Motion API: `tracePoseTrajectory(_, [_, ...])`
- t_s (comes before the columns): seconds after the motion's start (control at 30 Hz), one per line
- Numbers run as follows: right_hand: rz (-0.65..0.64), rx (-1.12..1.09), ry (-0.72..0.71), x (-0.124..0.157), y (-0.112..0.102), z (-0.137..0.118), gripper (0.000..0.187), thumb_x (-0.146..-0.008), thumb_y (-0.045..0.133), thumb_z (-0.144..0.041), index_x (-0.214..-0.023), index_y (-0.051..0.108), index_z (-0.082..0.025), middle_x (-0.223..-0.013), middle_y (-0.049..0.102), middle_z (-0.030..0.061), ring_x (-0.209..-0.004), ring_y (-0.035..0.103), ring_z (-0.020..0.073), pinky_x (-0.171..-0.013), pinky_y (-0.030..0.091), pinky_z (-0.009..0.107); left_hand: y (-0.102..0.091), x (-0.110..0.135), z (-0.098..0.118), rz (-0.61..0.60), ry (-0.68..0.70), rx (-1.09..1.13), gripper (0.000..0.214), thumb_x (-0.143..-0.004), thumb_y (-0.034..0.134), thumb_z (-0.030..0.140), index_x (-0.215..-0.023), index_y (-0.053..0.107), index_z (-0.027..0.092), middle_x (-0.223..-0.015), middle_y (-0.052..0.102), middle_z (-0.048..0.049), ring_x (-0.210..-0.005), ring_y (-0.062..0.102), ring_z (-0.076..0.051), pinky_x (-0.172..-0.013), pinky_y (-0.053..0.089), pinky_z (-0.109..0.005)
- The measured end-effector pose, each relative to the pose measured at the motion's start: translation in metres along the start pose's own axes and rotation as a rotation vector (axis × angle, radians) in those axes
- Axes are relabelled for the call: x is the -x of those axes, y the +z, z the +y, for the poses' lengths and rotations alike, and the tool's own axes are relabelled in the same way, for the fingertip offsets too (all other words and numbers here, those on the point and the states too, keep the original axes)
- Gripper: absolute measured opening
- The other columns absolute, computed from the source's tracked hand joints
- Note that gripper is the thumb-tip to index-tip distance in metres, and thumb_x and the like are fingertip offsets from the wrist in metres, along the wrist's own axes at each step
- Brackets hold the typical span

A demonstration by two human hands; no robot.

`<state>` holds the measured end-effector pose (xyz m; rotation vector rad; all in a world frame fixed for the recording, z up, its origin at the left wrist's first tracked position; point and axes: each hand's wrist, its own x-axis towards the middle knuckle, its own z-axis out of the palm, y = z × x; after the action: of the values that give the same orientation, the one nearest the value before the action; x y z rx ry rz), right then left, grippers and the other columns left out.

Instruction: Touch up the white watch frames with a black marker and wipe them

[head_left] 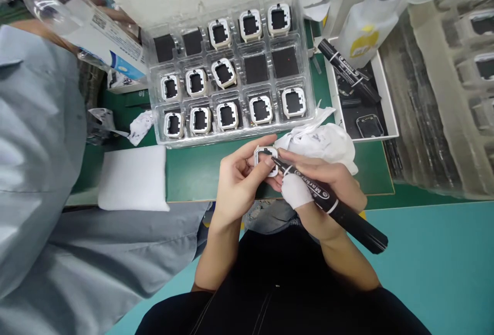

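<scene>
My left hand pinches a small white square frame part with a dark centre, held just above the green mat. My right hand, with a white finger cot on one finger, grips a black marker whose tip touches the part. A crumpled white cloth lies just behind my right hand. Behind both hands stands a clear plastic tray with several of the same white frame parts in its pockets; some pockets show only dark squares.
A white foam pad lies at the left on the mat. A white bin at the right holds another black marker and a plastic bottle. Another person's blue-grey sleeve fills the left side. Stacked clear trays stand far right.
</scene>
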<state>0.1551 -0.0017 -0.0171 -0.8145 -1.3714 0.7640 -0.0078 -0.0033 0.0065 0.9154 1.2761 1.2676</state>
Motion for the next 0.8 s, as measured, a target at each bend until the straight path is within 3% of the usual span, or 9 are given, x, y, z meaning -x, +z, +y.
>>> tracePoseTrajectory(0.23, [-0.005, -0.015, -0.015, 0.0008, 0.0018, -0.0002, 0.035, -0.095, 0.087, -0.021, -0.128, 0.079, -0.032, -0.128, 0.092, 0.0061, -0.117, 0.091, 0.0353, -0.103, 0.080, 0.055, -0.0043, -0.0001, -0.0039, -0.011, 0.021, -0.015, 0.046, -0.098, 0.093, 0.047, -0.136, 0.086, 0.022, -0.080, 0.082, -0.0028, -0.067, 0.078, -0.020, -0.062, 0.066, -0.031])
tracePoseTrajectory(0.47, [-0.069, 0.068, 0.000, -0.0034, -0.0002, -0.0067, 0.037, -0.094, 0.087, -0.017, -0.127, 0.078, -0.030, -0.132, 0.091, 0.0067, -0.112, 0.092, 0.0320, -0.098, 0.080, 0.048, -0.0084, -0.0017, -0.0046, 0.019, 0.019, -0.010, 0.046, -0.097, 0.092, 0.041, -0.141, 0.080, 0.028, -0.077, 0.078, 0.0009, -0.055, 0.072, -0.018, -0.053, 0.061, -0.030])
tracePoseTrajectory(0.8, [-0.093, 0.085, 0.005, -0.0052, -0.0009, -0.0068, 0.037, -0.093, 0.087, -0.016, -0.125, 0.077, -0.029, -0.132, 0.091, 0.0077, -0.114, 0.092, 0.0319, -0.100, 0.080, 0.046, -0.0074, -0.0020, -0.0033, 0.001, 0.014, -0.016, 0.040, -0.100, 0.086, 0.037, -0.138, 0.078, 0.026, -0.075, 0.076, 0.0015, -0.053, 0.071, -0.017, -0.050, 0.060, -0.029])
